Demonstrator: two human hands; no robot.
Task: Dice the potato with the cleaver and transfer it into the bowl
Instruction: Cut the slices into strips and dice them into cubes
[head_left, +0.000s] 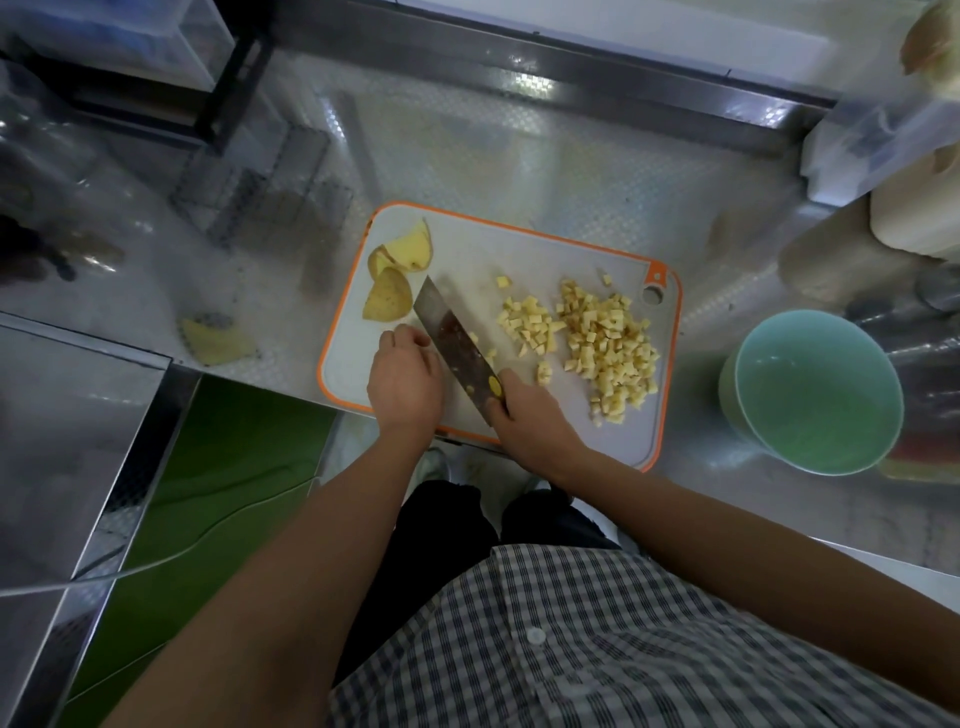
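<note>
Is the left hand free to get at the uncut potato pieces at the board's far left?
Probably yes. The uncut potato pieces lie just beyond the left hand on the cutting board, only bare board between them; the cleaver in the right hand slants to its right, off that path.

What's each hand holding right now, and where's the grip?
Right hand grips the cleaver by its handle, just behind the blade. Left hand sits curled beside the blade on the cutting board; anything under its fingers is hidden.
</note>
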